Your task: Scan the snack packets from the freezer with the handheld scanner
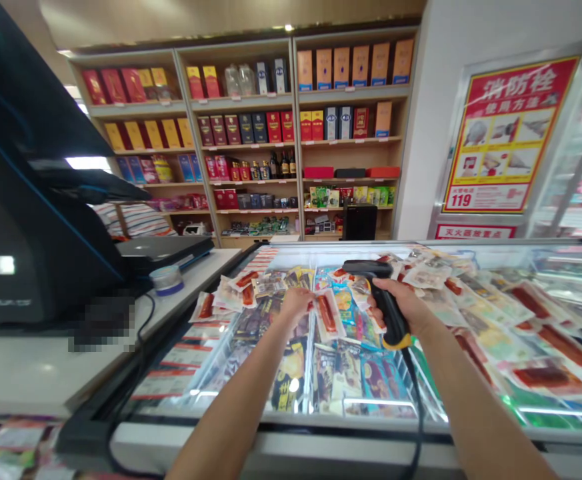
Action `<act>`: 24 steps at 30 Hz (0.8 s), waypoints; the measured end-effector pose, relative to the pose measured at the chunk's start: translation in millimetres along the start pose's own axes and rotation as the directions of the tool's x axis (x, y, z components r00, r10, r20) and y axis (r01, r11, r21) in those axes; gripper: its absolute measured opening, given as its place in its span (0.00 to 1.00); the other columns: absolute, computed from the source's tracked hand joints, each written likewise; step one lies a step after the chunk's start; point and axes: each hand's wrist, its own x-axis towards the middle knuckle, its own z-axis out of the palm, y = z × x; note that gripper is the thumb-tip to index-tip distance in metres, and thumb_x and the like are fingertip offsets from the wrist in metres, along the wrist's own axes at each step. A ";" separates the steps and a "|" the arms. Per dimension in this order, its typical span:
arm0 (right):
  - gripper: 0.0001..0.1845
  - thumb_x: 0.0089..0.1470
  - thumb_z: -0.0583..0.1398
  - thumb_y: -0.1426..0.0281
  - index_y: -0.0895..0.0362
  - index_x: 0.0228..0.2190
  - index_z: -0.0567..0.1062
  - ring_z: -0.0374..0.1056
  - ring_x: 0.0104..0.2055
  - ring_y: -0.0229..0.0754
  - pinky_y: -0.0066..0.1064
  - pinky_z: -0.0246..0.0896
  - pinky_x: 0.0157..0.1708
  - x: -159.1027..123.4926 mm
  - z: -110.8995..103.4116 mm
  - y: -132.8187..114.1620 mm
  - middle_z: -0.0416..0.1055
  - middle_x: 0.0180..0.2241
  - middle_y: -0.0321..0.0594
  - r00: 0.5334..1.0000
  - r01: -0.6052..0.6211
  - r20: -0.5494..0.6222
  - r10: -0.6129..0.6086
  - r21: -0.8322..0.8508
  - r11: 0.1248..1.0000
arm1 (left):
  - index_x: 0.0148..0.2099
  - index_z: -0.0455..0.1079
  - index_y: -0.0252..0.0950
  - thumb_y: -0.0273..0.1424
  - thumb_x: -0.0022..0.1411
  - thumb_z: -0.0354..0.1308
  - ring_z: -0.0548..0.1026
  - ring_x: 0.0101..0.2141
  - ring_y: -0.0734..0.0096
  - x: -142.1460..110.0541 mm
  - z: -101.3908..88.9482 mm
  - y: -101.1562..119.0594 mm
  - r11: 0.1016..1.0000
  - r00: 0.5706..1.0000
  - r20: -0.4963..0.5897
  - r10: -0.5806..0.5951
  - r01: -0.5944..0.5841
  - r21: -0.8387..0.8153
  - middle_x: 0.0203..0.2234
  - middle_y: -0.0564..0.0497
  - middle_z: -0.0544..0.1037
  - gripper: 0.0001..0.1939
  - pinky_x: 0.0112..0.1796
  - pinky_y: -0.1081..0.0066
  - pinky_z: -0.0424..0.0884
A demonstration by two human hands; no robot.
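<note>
My left hand (298,305) pinches the top edge of a clear vacuum pack with a reddish sausage (327,313) in it. A black and yellow barcode scanner (389,308) is gripped in my right hand (405,308), its head tilted left above the pack. The scanner's cord runs down toward the front edge. Both hands are over the glass top of a chest freezer (201,437). Left of my left hand lies a small pile of sausage packs (243,291). A larger heap of similar packs (525,313) spreads across the glass on the right.
A black checkout terminal (35,267) stands on the white counter (21,373) at left, beside a small round container (167,280). Bagged frozen goods (291,373) show through the glass. Shelves of boxed bottles (251,127) line the back wall. A person's striped sleeve (145,220) shows behind the terminal.
</note>
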 end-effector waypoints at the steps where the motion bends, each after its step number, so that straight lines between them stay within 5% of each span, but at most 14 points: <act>1: 0.13 0.43 0.53 0.61 0.59 0.20 0.66 0.57 0.12 0.32 0.24 0.55 0.10 0.4 4.5 2.5 0.64 0.13 0.34 1.000 -0.005 0.009 0.005 -0.019 1.000 | 0.45 0.61 0.32 0.33 0.56 0.47 0.68 0.36 0.71 4.0 -12.5 -0.7 0.997 0.999 -0.038 -0.029 0.026 -0.071 0.39 0.47 0.67 0.15 0.35 0.64 0.66; 5: 0.14 0.43 0.54 0.60 0.59 0.20 0.65 0.58 0.12 0.32 0.25 0.55 0.10 4.4 26.5 17.1 0.65 0.13 0.34 0.997 -0.056 0.045 0.057 -0.004 0.998 | 0.47 0.60 0.33 0.33 0.56 0.47 0.67 0.38 0.69 11.8 -39.9 -7.1 0.934 0.982 -0.154 -0.112 0.051 -0.355 0.41 0.46 0.66 0.16 0.36 0.63 0.66; 11: 0.17 0.44 0.53 0.57 0.60 0.21 0.66 0.58 0.14 0.31 0.24 0.56 0.13 11.4 50.2 37.8 0.64 0.14 0.34 0.987 -0.139 0.099 0.123 0.182 0.973 | 0.46 0.60 0.32 0.32 0.56 0.48 0.68 0.37 0.70 13.0 -35.5 -18.7 0.779 0.964 -0.215 -0.156 -0.013 -0.627 0.40 0.46 0.67 0.16 0.35 0.64 0.66; 20: 0.14 0.45 0.52 0.60 0.59 0.24 0.65 0.57 0.14 0.31 0.24 0.55 0.12 5.3 54.6 34.4 0.64 0.16 0.33 0.976 -0.164 0.179 0.121 0.252 0.954 | 0.46 0.60 0.32 0.32 0.56 0.48 0.68 0.35 0.71 15.2 -33.1 -20.3 0.683 0.958 -0.239 -0.159 -0.068 -0.727 0.39 0.47 0.67 0.15 0.34 0.65 0.67; 24: 0.15 0.44 0.53 0.59 0.60 0.22 0.66 0.58 0.14 0.31 0.24 0.55 0.12 7.7 41.0 24.9 0.64 0.15 0.34 0.987 -0.131 0.120 0.106 0.228 0.965 | 0.46 0.60 0.32 0.32 0.56 0.48 0.68 0.36 0.71 22.2 -44.5 -23.9 0.682 0.935 -0.307 -0.175 -0.110 -0.723 0.39 0.47 0.67 0.15 0.34 0.64 0.67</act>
